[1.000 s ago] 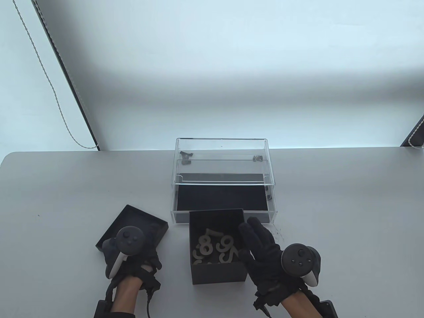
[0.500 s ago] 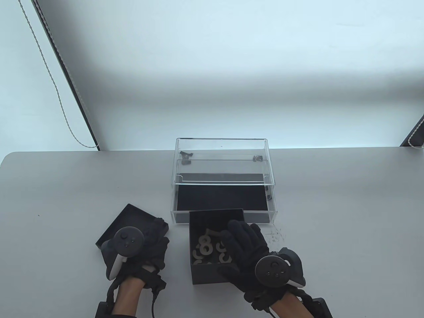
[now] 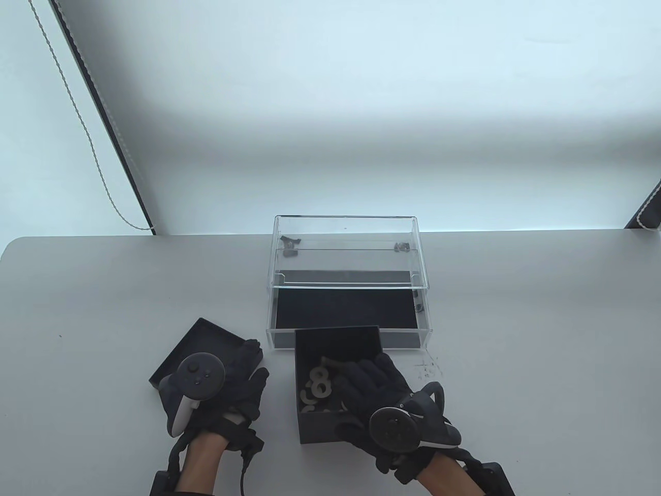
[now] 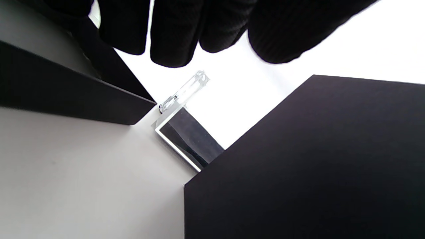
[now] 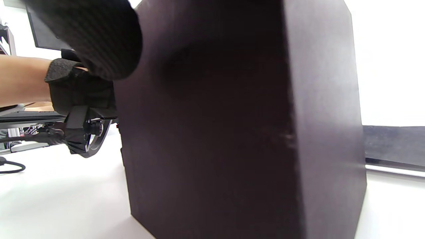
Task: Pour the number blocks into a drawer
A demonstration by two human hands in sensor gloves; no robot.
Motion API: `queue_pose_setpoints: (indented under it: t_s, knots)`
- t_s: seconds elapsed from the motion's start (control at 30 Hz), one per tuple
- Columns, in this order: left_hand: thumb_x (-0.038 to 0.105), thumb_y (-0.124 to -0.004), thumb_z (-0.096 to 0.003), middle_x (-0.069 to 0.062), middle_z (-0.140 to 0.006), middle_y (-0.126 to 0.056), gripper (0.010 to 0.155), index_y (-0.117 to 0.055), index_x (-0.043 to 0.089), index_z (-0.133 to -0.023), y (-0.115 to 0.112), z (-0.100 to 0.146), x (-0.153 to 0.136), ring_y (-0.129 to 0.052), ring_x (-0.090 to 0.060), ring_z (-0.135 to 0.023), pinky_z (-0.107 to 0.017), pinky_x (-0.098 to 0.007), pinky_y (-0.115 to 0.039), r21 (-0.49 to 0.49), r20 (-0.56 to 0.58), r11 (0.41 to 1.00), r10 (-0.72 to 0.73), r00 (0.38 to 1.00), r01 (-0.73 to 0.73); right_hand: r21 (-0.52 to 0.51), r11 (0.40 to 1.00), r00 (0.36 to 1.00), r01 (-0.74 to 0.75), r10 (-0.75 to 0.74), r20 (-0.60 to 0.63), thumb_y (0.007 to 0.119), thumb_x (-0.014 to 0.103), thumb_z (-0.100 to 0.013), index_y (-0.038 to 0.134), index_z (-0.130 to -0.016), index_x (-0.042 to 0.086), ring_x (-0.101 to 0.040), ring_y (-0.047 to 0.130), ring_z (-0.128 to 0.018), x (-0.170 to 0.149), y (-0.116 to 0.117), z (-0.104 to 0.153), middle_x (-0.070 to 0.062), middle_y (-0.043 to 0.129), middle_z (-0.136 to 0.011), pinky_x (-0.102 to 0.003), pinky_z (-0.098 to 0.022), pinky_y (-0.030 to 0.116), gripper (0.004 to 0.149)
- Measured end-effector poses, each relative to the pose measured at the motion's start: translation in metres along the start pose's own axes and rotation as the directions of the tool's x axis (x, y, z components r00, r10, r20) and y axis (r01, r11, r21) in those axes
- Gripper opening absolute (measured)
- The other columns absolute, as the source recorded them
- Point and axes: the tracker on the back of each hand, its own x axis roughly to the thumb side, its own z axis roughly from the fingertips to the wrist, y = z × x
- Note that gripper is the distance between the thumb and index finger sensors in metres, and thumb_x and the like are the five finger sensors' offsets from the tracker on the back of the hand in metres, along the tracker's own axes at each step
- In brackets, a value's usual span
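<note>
Near the table's (image 3: pixel 516 310) front edge, blocks (image 3: pixel 316 388) sit unpoured in the box (image 3: pixel 335 429); drawer (image 3: pixel 346 310) open. Right hand (image 3: pixel 382 395) drapes its rim, grip unclear; left hand (image 3: pixel 227 392) loose, holding nothing.

The pale grey surface (image 3: pixel 516 320) carries a clear acrylic drawer case (image 3: pixel 348 268), an open black box (image 3: pixel 335 429) touching its front, and a black lid (image 3: pixel 199 341) left.

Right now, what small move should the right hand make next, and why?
Probably close the right hand on the black box and lift. It lies over the box's right rim, number blocks are inside, and the open drawer waits just behind.
</note>
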Motion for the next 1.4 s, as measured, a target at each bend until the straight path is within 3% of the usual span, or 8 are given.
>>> queue_pose_setpoints:
  t_s: [0.2,0.4,0.6,0.93,1.13,1.27,1.4]
  knots:
    - [0.050,-0.069,-0.0473,-0.017,-0.113,-0.063,0.068,-0.050,0.021,-0.107,-0.001,0.001,0.000,-0.058,-0.048,-0.102,-0.072,-0.071,-0.041,-0.013,-0.010,1.000,0.017,1.000,-0.017,0.026,0.998,0.998,-0.057,0.057,0.016,0.088,0.054,-0.038,0.083,-0.081,0.019,-0.034,0.097,-0.072,0.002,-0.002,-0.006,-0.009,0.097,-0.081,-0.051,-0.077,0.041,0.056]
    - [0.050,-0.069,-0.0473,-0.017,-0.113,-0.064,0.068,-0.050,0.021,-0.106,0.000,0.002,0.001,-0.060,-0.048,-0.101,-0.072,-0.071,-0.041,-0.021,-0.014,0.999,0.035,0.999,-0.036,0.041,0.997,0.997,-0.062,0.060,0.046,0.087,0.054,-0.038,0.089,-0.068,0.021,-0.027,0.104,-0.052,0.002,-0.003,-0.009,-0.004,0.104,-0.063,-0.046,-0.076,0.051,0.044]
    - [0.050,-0.069,-0.0474,-0.017,-0.112,-0.065,0.068,-0.050,0.020,-0.106,0.001,0.003,0.001,-0.060,-0.049,-0.101,-0.072,-0.071,-0.042,-0.022,-0.015,0.998,0.052,0.999,-0.052,0.035,0.997,0.995,-0.068,0.066,0.073,0.086,0.054,-0.038,0.088,-0.065,0.020,-0.021,0.105,-0.038,0.001,-0.004,-0.010,-0.003,0.104,-0.051,-0.042,-0.067,0.065,0.043]
    - [0.050,-0.068,-0.0475,-0.018,-0.112,-0.065,0.068,-0.051,0.020,-0.106,0.011,0.005,-0.001,-0.061,-0.049,-0.101,-0.072,-0.071,-0.042,-0.006,-0.015,0.996,0.087,0.996,-0.087,0.005,0.999,0.995,-0.035,0.034,0.090,0.087,0.051,-0.039,0.089,-0.064,0.018,-0.021,0.104,-0.030,0.000,-0.005,-0.009,-0.005,0.103,-0.046,-0.041,-0.057,0.075,0.042]
    - [0.051,-0.068,-0.0477,-0.017,-0.112,-0.066,0.068,-0.051,0.020,-0.106,0.021,0.007,-0.004,-0.061,-0.049,-0.101,-0.072,-0.071,-0.042,0.017,-0.017,0.992,0.127,0.992,-0.127,-0.122,0.992,0.995,0.033,-0.020,0.102,0.088,0.052,-0.033,0.093,-0.056,0.017,-0.018,0.105,-0.017,0.000,-0.012,-0.011,-0.003,0.106,-0.036,-0.040,-0.045,0.083,0.042]
    - [0.051,-0.068,-0.0477,-0.018,-0.112,-0.066,0.068,-0.051,0.020,-0.106,0.026,0.008,-0.006,-0.061,-0.049,-0.100,-0.071,-0.071,-0.042,0.033,-0.018,0.988,0.148,0.989,-0.148,-0.150,0.973,0.984,0.177,-0.168,0.065,0.089,0.051,-0.033,0.093,-0.056,0.016,-0.018,0.105,-0.016,-0.004,-0.024,-0.020,-0.004,0.105,-0.035,-0.041,-0.043,0.084,0.042]
    - [0.051,-0.068,-0.0477,-0.018,-0.112,-0.066,0.068,-0.051,0.020,-0.106,0.031,0.011,-0.007,-0.062,-0.049,-0.100,-0.071,-0.071,-0.042,0.049,-0.018,0.984,0.170,0.985,-0.169,-0.266,0.911,0.949,0.314,-0.308,0.066,0.088,0.051,-0.033,0.094,-0.056,0.016,-0.017,0.105,-0.015,-0.008,-0.046,-0.031,-0.004,0.105,-0.034,-0.041,-0.042,0.084,0.042]
